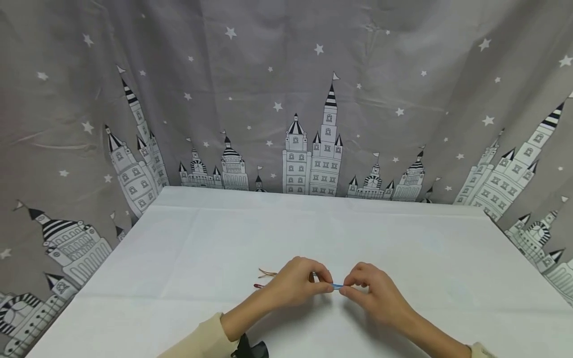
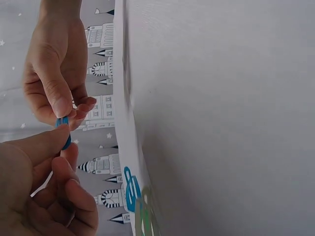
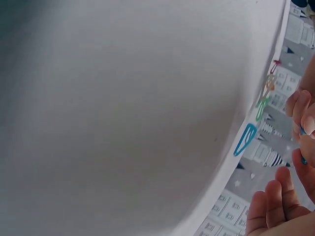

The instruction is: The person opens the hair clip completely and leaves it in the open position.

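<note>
A small blue hair clip is pinched at both ends, between my left hand and my right hand, low over the white table. Thumb and fingertips of each hand cover its ends; in the left wrist view a blue stretch of the clip shows between the thumbs. Beyond the left hand, an orange-brown clip and a red clip lie on the table. A second blue hair clip and a green clip appear in the right wrist view; the left hand hides them from the head view.
The white tabletop spreads around both hands. Behind it hangs a grey curtain printed with castles and stars. A black object sits at the left wrist, by the beige sleeve.
</note>
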The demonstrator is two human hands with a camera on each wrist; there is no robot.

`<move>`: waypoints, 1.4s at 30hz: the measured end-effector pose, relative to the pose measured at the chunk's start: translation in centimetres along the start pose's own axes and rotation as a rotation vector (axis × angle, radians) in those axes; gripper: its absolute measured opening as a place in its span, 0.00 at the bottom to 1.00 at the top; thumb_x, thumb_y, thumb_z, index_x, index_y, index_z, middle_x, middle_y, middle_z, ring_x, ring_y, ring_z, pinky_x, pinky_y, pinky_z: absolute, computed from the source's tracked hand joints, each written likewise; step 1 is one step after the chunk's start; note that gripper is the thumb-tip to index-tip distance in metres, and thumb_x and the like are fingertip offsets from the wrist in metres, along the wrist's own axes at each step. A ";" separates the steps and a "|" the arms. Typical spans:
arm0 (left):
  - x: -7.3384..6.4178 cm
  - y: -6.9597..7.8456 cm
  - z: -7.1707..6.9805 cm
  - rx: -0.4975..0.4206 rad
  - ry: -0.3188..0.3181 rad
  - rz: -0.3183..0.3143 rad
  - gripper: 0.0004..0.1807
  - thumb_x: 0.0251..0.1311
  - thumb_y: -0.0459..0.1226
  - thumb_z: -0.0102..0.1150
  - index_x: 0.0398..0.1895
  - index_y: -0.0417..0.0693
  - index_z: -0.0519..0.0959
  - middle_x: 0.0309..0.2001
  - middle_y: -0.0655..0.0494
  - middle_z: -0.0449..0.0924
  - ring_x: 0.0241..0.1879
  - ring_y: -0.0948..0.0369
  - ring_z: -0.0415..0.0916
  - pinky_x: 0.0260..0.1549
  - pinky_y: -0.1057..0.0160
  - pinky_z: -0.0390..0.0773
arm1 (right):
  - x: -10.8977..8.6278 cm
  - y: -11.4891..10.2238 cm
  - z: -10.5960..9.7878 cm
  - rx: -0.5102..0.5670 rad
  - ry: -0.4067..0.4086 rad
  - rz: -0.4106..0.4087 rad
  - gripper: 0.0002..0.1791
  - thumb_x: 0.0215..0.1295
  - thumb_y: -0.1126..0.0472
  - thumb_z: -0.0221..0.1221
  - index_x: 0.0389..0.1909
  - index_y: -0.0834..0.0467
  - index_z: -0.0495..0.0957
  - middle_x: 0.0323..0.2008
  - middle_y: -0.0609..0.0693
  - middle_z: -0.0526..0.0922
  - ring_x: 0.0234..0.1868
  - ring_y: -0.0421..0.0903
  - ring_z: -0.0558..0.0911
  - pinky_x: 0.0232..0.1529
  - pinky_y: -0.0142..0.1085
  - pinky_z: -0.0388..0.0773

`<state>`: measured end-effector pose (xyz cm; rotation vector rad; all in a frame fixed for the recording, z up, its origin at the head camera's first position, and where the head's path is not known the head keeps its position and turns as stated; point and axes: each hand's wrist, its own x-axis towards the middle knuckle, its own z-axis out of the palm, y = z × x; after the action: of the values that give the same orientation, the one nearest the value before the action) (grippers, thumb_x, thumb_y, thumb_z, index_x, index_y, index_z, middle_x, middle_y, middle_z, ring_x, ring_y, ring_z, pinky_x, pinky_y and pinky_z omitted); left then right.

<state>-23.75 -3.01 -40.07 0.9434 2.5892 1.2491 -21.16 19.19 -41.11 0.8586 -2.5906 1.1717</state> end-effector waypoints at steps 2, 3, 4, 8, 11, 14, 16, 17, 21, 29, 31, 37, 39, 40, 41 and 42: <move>-0.4 -0.1 -0.2 -0.003 0.010 0.000 0.03 0.58 0.36 0.70 0.29 0.54 0.85 0.27 0.73 0.78 0.19 0.71 0.66 0.21 0.71 0.69 | 0.1 -0.2 0.3 0.012 0.004 -0.002 0.07 0.61 0.60 0.68 0.27 0.43 0.83 0.30 0.32 0.77 0.35 0.42 0.75 0.37 0.37 0.74; -0.6 -0.2 -0.3 -0.006 0.016 -0.002 0.03 0.58 0.36 0.70 0.29 0.54 0.85 0.27 0.73 0.78 0.19 0.71 0.67 0.21 0.71 0.69 | 0.2 -0.3 0.4 0.016 0.006 -0.006 0.07 0.61 0.60 0.68 0.28 0.43 0.83 0.31 0.32 0.77 0.36 0.41 0.75 0.37 0.38 0.74; -0.8 -0.2 -0.4 -0.009 0.022 -0.005 0.03 0.58 0.36 0.70 0.29 0.54 0.85 0.28 0.72 0.78 0.19 0.71 0.67 0.21 0.71 0.69 | 0.3 -0.4 0.5 0.020 0.007 -0.013 0.07 0.61 0.60 0.68 0.28 0.44 0.84 0.31 0.32 0.77 0.36 0.42 0.76 0.38 0.38 0.75; -1.4 -0.1 -0.8 -0.020 0.034 -0.026 0.03 0.58 0.36 0.70 0.29 0.55 0.85 0.29 0.71 0.79 0.18 0.70 0.67 0.19 0.71 0.69 | 0.5 -0.9 0.7 0.032 0.021 -0.031 0.05 0.61 0.62 0.68 0.30 0.46 0.84 0.31 0.33 0.77 0.36 0.43 0.75 0.38 0.38 0.75; -1.7 0.0 -1.2 -0.027 0.038 -0.034 0.03 0.58 0.36 0.70 0.30 0.55 0.85 0.29 0.71 0.80 0.18 0.70 0.68 0.19 0.70 0.70 | 0.7 -1.1 0.9 0.038 0.034 -0.043 0.05 0.60 0.61 0.69 0.33 0.47 0.84 0.31 0.33 0.77 0.35 0.45 0.75 0.36 0.37 0.74; -2.0 0.2 -1.5 -0.036 0.039 -0.029 0.02 0.58 0.36 0.70 0.31 0.54 0.85 0.29 0.70 0.81 0.19 0.70 0.69 0.19 0.70 0.71 | 0.8 -1.4 1.1 0.048 0.052 -0.054 0.06 0.59 0.61 0.70 0.34 0.47 0.84 0.31 0.34 0.77 0.34 0.44 0.74 0.35 0.36 0.73; -2.0 0.2 -1.7 -0.043 0.040 -0.022 0.02 0.58 0.36 0.69 0.31 0.53 0.85 0.30 0.69 0.81 0.19 0.70 0.71 0.19 0.69 0.71 | 0.9 -1.5 1.2 0.057 0.064 -0.059 0.07 0.58 0.61 0.70 0.34 0.46 0.84 0.31 0.33 0.77 0.34 0.44 0.74 0.34 0.36 0.73; -2.0 0.3 -1.8 -0.045 0.040 -0.017 0.02 0.58 0.36 0.69 0.32 0.52 0.85 0.30 0.69 0.81 0.19 0.70 0.71 0.20 0.69 0.72 | 0.9 -1.6 1.3 0.061 0.069 -0.062 0.08 0.57 0.62 0.70 0.33 0.46 0.84 0.31 0.33 0.77 0.34 0.44 0.75 0.34 0.37 0.73; -2.1 0.3 -2.0 -0.045 0.045 -0.007 0.02 0.58 0.35 0.69 0.34 0.51 0.86 0.30 0.69 0.81 0.19 0.70 0.71 0.20 0.69 0.72 | 1.0 -1.9 1.5 0.072 0.083 -0.073 0.08 0.57 0.63 0.70 0.30 0.45 0.83 0.31 0.33 0.77 0.35 0.47 0.76 0.35 0.39 0.74; -2.3 0.2 -1.7 -0.039 0.054 0.018 0.02 0.59 0.35 0.69 0.34 0.51 0.85 0.32 0.68 0.82 0.19 0.71 0.69 0.19 0.70 0.71 | 1.0 -2.1 1.6 0.052 0.087 -0.038 0.09 0.57 0.64 0.70 0.27 0.45 0.83 0.30 0.32 0.76 0.36 0.44 0.77 0.35 0.42 0.74; -2.3 0.2 -1.7 -0.042 0.058 0.017 0.02 0.58 0.34 0.69 0.34 0.50 0.86 0.32 0.68 0.82 0.18 0.71 0.68 0.18 0.70 0.69 | 0.9 -2.1 1.6 0.049 0.083 -0.028 0.09 0.57 0.64 0.70 0.27 0.45 0.83 0.30 0.32 0.76 0.37 0.44 0.77 0.35 0.42 0.74; -2.3 0.1 -1.5 -0.034 0.077 0.015 0.03 0.57 0.34 0.70 0.33 0.51 0.86 0.31 0.68 0.82 0.17 0.71 0.66 0.15 0.71 0.66 | 0.9 -2.1 1.6 0.030 0.092 -0.025 0.08 0.58 0.63 0.69 0.28 0.45 0.84 0.30 0.32 0.76 0.36 0.45 0.76 0.35 0.40 0.74; -2.3 0.1 -1.4 -0.031 0.086 0.019 0.03 0.57 0.34 0.70 0.32 0.52 0.86 0.31 0.68 0.82 0.17 0.71 0.66 0.15 0.71 0.66 | 0.9 -2.2 1.6 0.024 0.096 -0.027 0.07 0.59 0.62 0.69 0.28 0.45 0.84 0.31 0.33 0.76 0.36 0.44 0.76 0.35 0.40 0.73; -2.3 0.1 -1.4 -0.029 0.090 0.022 0.03 0.57 0.34 0.70 0.32 0.52 0.86 0.30 0.69 0.82 0.17 0.71 0.66 0.15 0.71 0.66 | 0.9 -2.2 1.6 0.022 0.098 -0.025 0.07 0.59 0.62 0.69 0.28 0.45 0.84 0.31 0.32 0.76 0.36 0.43 0.76 0.35 0.40 0.74; -2.3 0.1 -1.4 -0.025 0.095 0.023 0.03 0.57 0.34 0.70 0.32 0.53 0.86 0.30 0.69 0.83 0.17 0.71 0.66 0.15 0.70 0.66 | 0.9 -2.2 1.6 0.020 0.100 -0.023 0.07 0.59 0.62 0.69 0.28 0.44 0.84 0.31 0.32 0.76 0.36 0.42 0.76 0.35 0.40 0.74; -2.3 0.1 -1.3 -0.022 0.099 0.024 0.03 0.57 0.34 0.70 0.31 0.53 0.86 0.30 0.69 0.83 0.17 0.71 0.66 0.14 0.70 0.66 | 0.9 -2.2 1.6 0.017 0.102 -0.024 0.07 0.59 0.61 0.69 0.28 0.44 0.84 0.31 0.32 0.76 0.37 0.41 0.76 0.35 0.40 0.74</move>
<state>-22.34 -5.19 -39.47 0.9349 2.6399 1.3609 -20.50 16.49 -40.45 0.8087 -2.4860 1.1998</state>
